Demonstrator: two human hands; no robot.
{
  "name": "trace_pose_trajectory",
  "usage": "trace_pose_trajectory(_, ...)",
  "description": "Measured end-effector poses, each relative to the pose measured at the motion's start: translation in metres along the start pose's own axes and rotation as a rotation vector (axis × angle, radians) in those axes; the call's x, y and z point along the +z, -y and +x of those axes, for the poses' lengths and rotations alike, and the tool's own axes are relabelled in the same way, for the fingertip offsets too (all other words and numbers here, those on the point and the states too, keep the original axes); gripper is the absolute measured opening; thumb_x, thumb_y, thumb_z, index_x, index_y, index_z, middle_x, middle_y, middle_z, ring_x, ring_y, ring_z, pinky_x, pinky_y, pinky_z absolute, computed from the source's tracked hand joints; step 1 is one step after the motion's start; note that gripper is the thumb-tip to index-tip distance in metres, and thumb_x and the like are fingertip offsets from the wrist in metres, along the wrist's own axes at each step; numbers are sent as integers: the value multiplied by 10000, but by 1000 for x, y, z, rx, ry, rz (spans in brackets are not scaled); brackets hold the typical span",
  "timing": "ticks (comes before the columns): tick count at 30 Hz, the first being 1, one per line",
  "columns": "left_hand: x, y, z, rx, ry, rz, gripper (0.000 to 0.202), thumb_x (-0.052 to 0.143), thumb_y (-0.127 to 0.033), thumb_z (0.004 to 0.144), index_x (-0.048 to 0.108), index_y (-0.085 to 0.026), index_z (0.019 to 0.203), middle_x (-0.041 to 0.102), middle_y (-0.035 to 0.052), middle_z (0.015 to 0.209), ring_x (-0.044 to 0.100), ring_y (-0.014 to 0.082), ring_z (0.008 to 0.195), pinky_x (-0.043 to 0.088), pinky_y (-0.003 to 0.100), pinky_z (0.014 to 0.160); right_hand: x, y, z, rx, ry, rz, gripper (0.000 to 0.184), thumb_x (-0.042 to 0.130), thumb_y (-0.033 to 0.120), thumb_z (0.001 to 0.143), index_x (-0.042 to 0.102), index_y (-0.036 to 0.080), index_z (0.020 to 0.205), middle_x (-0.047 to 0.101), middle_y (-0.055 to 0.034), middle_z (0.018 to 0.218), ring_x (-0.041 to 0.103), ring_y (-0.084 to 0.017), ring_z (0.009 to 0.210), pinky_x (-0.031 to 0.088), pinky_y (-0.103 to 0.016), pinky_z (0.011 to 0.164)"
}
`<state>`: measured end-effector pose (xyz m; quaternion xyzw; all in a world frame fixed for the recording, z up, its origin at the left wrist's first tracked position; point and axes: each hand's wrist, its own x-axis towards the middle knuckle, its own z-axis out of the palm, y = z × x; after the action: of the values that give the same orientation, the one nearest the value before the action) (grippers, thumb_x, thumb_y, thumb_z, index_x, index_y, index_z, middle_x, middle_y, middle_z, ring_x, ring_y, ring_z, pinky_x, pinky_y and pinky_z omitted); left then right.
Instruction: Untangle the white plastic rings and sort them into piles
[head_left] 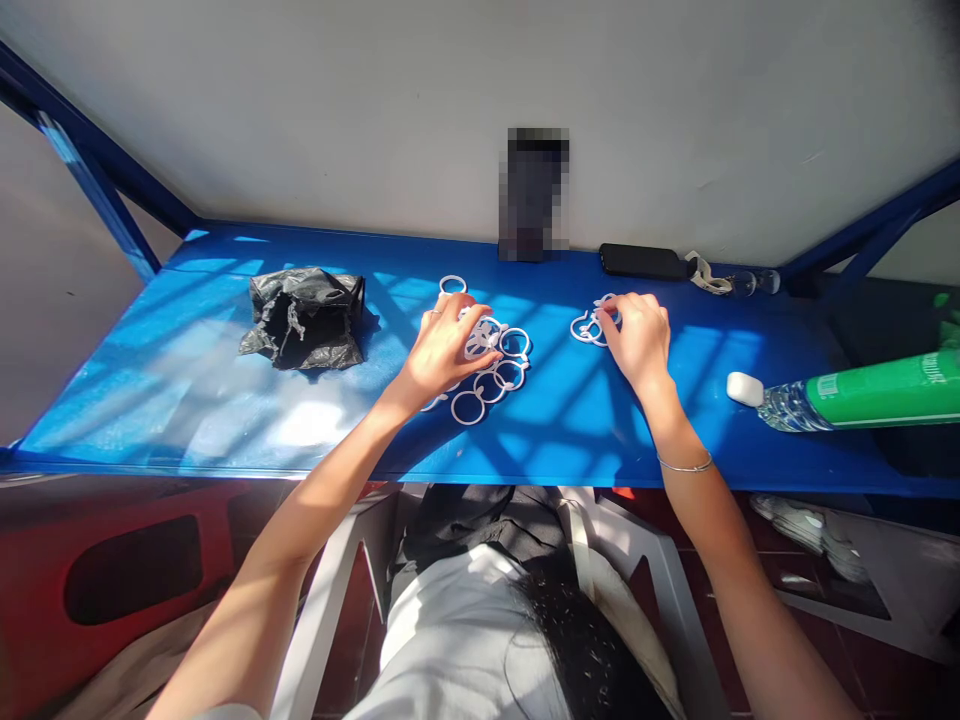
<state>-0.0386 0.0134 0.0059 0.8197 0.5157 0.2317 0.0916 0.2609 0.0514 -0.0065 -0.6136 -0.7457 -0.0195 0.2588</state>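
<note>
Several white curtain rings point(491, 343) with small eyelets lie in a loose, overlapping pile on the blue table point(555, 440). My left hand point(436, 348) rests over the pile's left side, thumb and forefinger spread apart around some rings. One single ring point(452, 279) lies just beyond its fingers. To the right, a smaller group of white rings point(583, 330) is set apart from the pile. There my right hand point(641, 335) has its fingers closed in a pinch on a ring at the group's right edge; its fingertips partly cover that ring.
A crumpled black plastic bag point(300, 318) sits open at the left. Along the wall are a blurred dark upright object point(534, 195) and a black phone point(641, 261) beside a cream strap point(707, 274). At right are a small white case point(745, 388) and a green-labelled bottle point(885, 390) lying down.
</note>
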Motion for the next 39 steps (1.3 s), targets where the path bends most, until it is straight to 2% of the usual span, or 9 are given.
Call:
trace_pose_trajectory(4, -3, -3, 1, 75, 4, -69, 452, 689, -444, 878, 566, -212, 1247, 569, 147, 1279, 521, 341, 1218, 460, 506, 1002, -7, 21, 1, -54, -8, 455, 330, 553, 522, 943, 683, 227, 872, 707, -96, 958, 631, -288, 966, 514, -444, 866)
trace_pose_trajectory(8, -5, -8, 3, 138, 7, -174, 512, 695, -427, 881, 540, -217, 1321, 562, 144, 1308, 521, 318, 1241, 435, 500, 1065, -4, 49, -8, 95, 174, 983, 394, 733, 634, 780, 678, 245, 808, 699, -43, 874, 652, -235, 814, 553, -406, 775)
trace_pose_trajectory(11, -3, -13, 1, 159, 9, -244, 582, 696, -464, 877, 517, -219, 1374, 567, 136, 1334, 523, 307, 1262, 424, 484, 1094, 0, 66, -18, 170, 306, 1189, 423, 801, 643, 707, 676, 249, 795, 688, -21, 798, 631, -206, 713, 563, -393, 715)
trace_pose_trajectory(15, 8, -20, -3, 185, 11, -304, 620, 690, -505, 874, 512, -231, 1400, 593, 119, 1355, 541, 300, 1266, 405, 474, 1129, 3, 79, -28, 224, 403, 1366, 389, 837, 589, 708, 682, 248, 813, 680, -12, 780, 633, -188, 699, 578, -367, 700)
trace_pose_trajectory(17, 13, -22, -6, 195, -9, -330, 606, 683, -497, 882, 509, -240, 1403, 611, 106, 1343, 567, 284, 1236, 426, 457, 1112, 5, 82, -31, 239, 430, 1422, 395, 852, 580, 697, 679, 244, 812, 681, -10, 783, 636, -180, 693, 582, -351, 688)
trace_pose_trajectory(21, 18, -24, -8, 207, -50, -396, 530, 649, -488, 911, 556, -209, 1352, 670, 104, 1198, 632, 243, 1065, 521, 387, 954, 9, 83, -33, 224, 458, 1433, 433, 852, 598, 686, 665, 228, 810, 674, -3, 758, 644, -171, 688, 584, -328, 691)
trace_pose_trajectory(26, 15, -27, -6, 185, -60, -480, 448, 660, -502, 893, 655, -170, 1194, 708, 82, 1021, 648, 213, 912, 525, 339, 849, 10, 81, -32, 157, 403, 1346, 433, 806, 616, 735, 659, 223, 843, 663, 0, 735, 625, -167, 681, 572, -324, 698)
trace_pose_trajectory(33, 3, -37, -3, 132, 101, -713, 318, 656, -453, 886, 715, -159, 992, 637, -5, 723, 551, 119, 648, 453, 234, 635, 6, 80, -31, 156, 396, 1430, 386, 771, 587, 803, 702, 224, 913, 649, 4, 723, 577, -138, 624, 517, -275, 610)
trace_pose_trajectory(39, 4, -38, -5, 61, 186, -782, 357, 640, -479, 880, 726, -153, 999, 592, -18, 673, 506, 103, 602, 427, 225, 604, 6, 83, -33, 213, 465, 1461, 428, 787, 604, 766, 717, 189, 846, 598, 11, 627, 518, -122, 543, 447, -257, 514)
